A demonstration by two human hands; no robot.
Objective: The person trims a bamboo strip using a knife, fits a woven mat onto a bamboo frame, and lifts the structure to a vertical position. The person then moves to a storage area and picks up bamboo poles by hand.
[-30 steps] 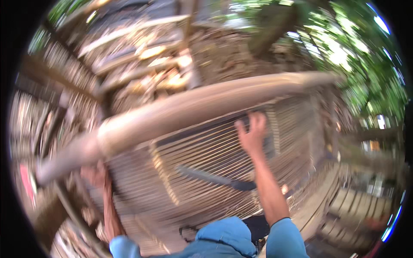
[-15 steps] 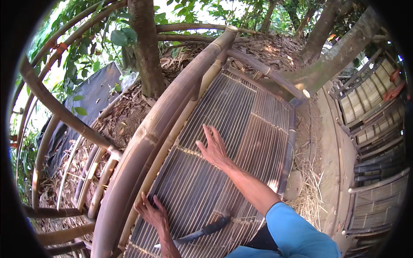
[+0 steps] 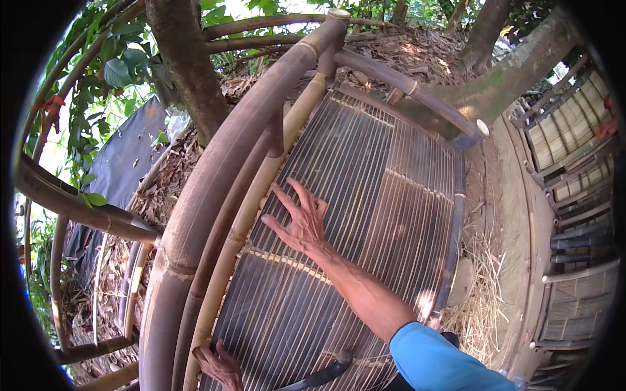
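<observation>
A bamboo bench seat [image 3: 274,313] of thin, closely laid slats, crossed by pale lashings, stretches away in front of me. Over the slats near the seat's left edge, my right hand [image 3: 301,225] is spread with its fingers apart and holds nothing. Lower down, my left hand [image 3: 220,368] touches the light bamboo pole [image 3: 228,257] along that edge. Its fingers are apart, and I see nothing held in it. A knife [image 3: 326,375] with a dark handle lies on the slats to the right of my left hand; the frame's lower edge cuts off its blade.
A thick bamboo rail [image 3: 215,163] runs along the seat's left side, with a shorter cross rail [image 3: 417,91] at the far end. Tree trunks [image 3: 186,58] stand beyond. Dry straw [image 3: 479,306] lies to the right, near stacked bamboo panels [image 3: 574,130]. A dark sheet [image 3: 127,156] hangs left.
My view has shifted, with the rail now nearer. My right hand has moved left toward the seat's edge pole. My left hand sits lower, at that pole. The knife is still on the slats.
</observation>
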